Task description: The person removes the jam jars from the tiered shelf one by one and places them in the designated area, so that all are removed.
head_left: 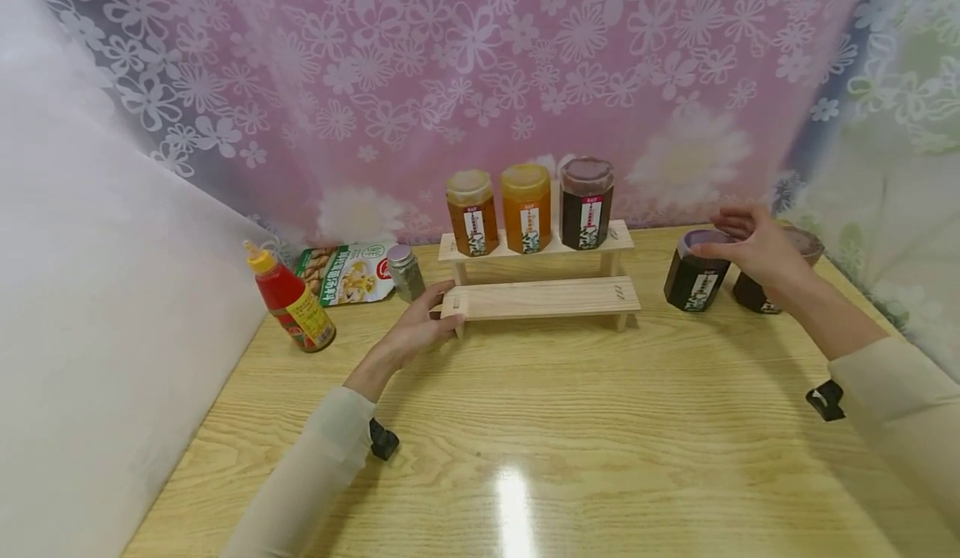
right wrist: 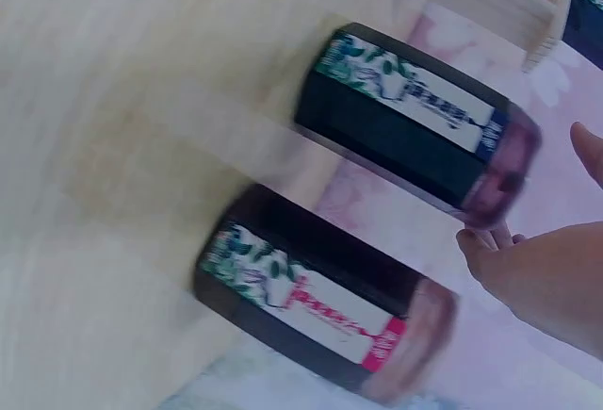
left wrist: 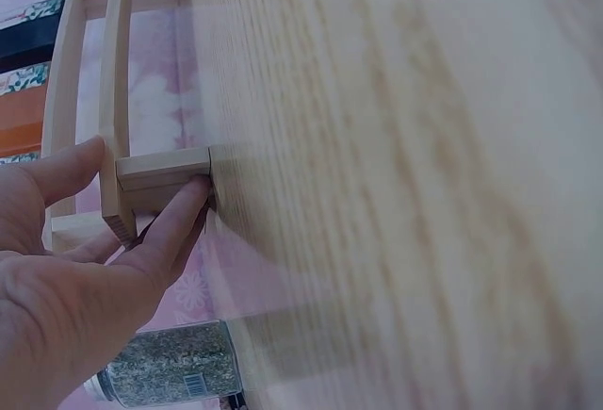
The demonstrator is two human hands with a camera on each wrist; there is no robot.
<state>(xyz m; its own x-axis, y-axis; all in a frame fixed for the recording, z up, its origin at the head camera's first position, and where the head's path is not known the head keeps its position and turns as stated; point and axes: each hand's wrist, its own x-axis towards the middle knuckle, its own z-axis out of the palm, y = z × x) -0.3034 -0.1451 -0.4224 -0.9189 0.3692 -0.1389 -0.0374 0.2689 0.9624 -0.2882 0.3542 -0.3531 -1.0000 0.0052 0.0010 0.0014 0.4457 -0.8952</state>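
My left hand (head_left: 414,329) grips the left end of a two-tier wooden rack (head_left: 540,298). In the left wrist view its thumb lies on the lower shelf's edge, and the fingers reach round the leg. My right hand (head_left: 765,249) is spread at the lid of a dark jam jar (head_left: 693,283) standing right of the rack. In the right wrist view the fingertips (right wrist: 480,240) are right at the lid's edge, while the thumb stands apart from it. A second dark jar (right wrist: 311,297) stands beside the first, partly covered by my hand in the head view.
On the upper shelf stand an amber jar (head_left: 474,220), an orange jar (head_left: 527,212) and a dark jar (head_left: 587,208). Left of the rack are a seasoning shaker (head_left: 406,274), a food packet (head_left: 352,279) and a red sauce bottle (head_left: 292,304). A flowered curtain (head_left: 450,82) hangs behind.
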